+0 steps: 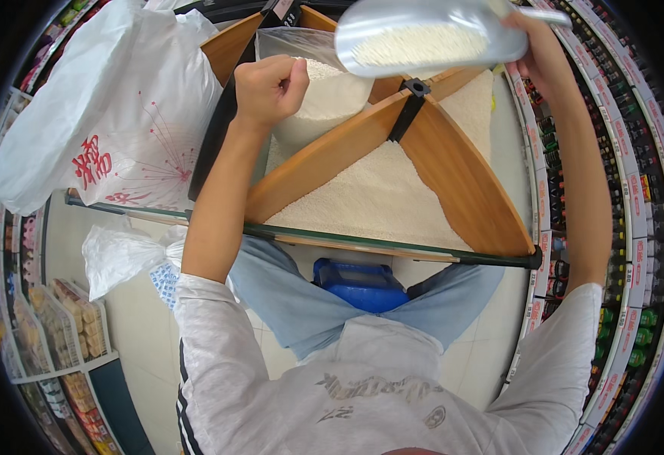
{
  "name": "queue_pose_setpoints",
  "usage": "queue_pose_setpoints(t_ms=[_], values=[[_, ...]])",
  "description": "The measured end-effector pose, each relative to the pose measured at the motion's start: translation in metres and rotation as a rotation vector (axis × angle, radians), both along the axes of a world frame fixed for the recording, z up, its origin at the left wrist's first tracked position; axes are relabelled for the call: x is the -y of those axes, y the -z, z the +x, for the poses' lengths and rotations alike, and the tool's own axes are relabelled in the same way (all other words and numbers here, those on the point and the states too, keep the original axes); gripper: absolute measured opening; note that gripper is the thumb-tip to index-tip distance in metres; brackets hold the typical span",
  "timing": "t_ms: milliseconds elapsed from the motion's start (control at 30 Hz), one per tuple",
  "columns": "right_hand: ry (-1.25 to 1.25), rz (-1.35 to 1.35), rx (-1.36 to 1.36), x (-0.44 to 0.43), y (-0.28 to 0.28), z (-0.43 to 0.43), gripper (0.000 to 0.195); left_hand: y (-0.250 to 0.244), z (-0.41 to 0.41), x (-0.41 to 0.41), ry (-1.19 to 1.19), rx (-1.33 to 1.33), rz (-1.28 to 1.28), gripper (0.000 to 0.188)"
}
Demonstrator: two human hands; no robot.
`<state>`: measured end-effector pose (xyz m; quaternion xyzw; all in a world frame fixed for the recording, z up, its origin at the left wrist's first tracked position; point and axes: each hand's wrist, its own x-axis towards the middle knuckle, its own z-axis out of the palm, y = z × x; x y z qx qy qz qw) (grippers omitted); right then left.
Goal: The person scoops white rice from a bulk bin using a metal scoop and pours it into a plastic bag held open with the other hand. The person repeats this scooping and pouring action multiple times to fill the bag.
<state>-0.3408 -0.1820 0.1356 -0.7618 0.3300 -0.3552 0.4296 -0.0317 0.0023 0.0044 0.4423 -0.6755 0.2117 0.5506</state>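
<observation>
My left hand (269,91) is closed at the rim of a clear plastic bag (295,42), which is partly hidden behind it; the grip itself is hard to see. The bag holds white rice and rests in the rear wooden compartment. In my right hand (536,54), at the upper right, is a large clear scoop (377,37) with rice in it, slightly blurred. The scoop is raised above the bag and the wooden dividers (457,165). More loose rice (366,193) lies in the triangular front compartment.
White printed sacks (150,131) stand at the left of the bin. Its glass front edge (354,244) runs before my knees. A blue plastic stool (360,284) is between my legs, and a tied white bag (121,256) hangs at left. Bottle shelves (610,142) line the right.
</observation>
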Motion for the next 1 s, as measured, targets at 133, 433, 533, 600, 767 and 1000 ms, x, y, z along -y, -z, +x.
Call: queue_pose_setpoints(t_ms=[133,433,533,600,767,1000], values=[[0.122,0.015,-0.024,-0.008,-0.034,0.065,0.03,0.002,0.006,-0.006,-0.025,-0.002,0.029,0.031],[0.147,-0.219,-0.038,-0.027,-0.065,0.071,0.03,0.0,-0.001,0.002,0.005,-0.02,0.039,0.03],[0.119,-0.144,-0.017,-0.022,-0.043,0.069,0.031,0.007,0.016,-0.021,-0.063,0.002,0.055,0.03],[0.16,-0.142,-0.073,-0.023,-0.04,0.022,0.031,0.0,0.003,-0.004,-0.004,-0.009,0.009,0.031],[0.119,0.063,-0.158,-0.047,0.042,-0.011,0.023,0.003,0.003,-0.003,-0.023,-0.009,0.015,0.032],[-0.136,0.369,-0.363,-0.09,0.196,0.02,0.041,0.002,0.003,-0.005,0.002,0.0,0.009,0.034]])
